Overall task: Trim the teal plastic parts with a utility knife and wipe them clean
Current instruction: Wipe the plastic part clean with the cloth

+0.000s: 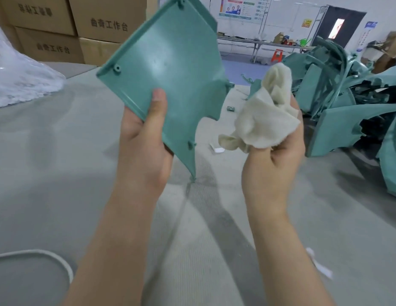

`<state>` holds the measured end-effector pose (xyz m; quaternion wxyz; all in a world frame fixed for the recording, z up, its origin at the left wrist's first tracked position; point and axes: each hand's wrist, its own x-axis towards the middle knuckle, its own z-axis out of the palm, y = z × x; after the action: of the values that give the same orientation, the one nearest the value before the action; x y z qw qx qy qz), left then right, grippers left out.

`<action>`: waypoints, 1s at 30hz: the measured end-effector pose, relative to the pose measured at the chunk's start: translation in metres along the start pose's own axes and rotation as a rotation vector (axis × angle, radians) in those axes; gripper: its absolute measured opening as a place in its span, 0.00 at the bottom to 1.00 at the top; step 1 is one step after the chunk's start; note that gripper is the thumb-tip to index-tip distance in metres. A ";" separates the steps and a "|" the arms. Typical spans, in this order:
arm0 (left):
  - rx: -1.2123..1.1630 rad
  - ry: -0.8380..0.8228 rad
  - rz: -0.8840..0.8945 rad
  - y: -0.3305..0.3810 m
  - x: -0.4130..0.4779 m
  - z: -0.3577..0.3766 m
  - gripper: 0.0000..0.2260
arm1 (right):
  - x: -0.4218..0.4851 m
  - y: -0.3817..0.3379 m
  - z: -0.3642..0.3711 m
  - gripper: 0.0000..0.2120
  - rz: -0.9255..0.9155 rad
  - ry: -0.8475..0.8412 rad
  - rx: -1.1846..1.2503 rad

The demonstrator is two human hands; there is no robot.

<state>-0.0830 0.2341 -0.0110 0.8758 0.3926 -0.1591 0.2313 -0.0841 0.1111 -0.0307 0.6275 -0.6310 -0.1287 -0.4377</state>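
My left hand grips a flat teal plastic panel by its lower left edge, thumb pressed on the inner face, and holds it up tilted in front of me. The panel has raised rims and small screw bosses. My right hand clutches a crumpled cream cloth just to the right of the panel, not touching it. A small knife-like tool lies on the grey table surface behind the panel; it is too small to tell for sure.
A heap of teal plastic parts fills the right side. Cardboard boxes stack at the back left, beside a white plastic bag. A white cable loops at the lower left. White scraps lie on the table.
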 end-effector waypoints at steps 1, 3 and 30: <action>0.004 -0.006 0.030 0.001 -0.001 0.001 0.10 | -0.001 0.003 0.000 0.24 -0.018 -0.005 -0.011; 0.023 0.042 0.171 0.004 0.002 -0.002 0.09 | 0.004 0.007 -0.001 0.24 0.037 0.031 -0.005; 0.722 -0.140 -0.173 -0.038 -0.005 0.004 0.15 | -0.023 0.048 0.025 0.31 0.071 -0.213 -0.475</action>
<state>-0.0672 0.2075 -0.0346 0.6844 0.7028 -0.0932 0.1702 -0.0539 0.1338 -0.0760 0.4594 -0.8074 -0.0657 -0.3644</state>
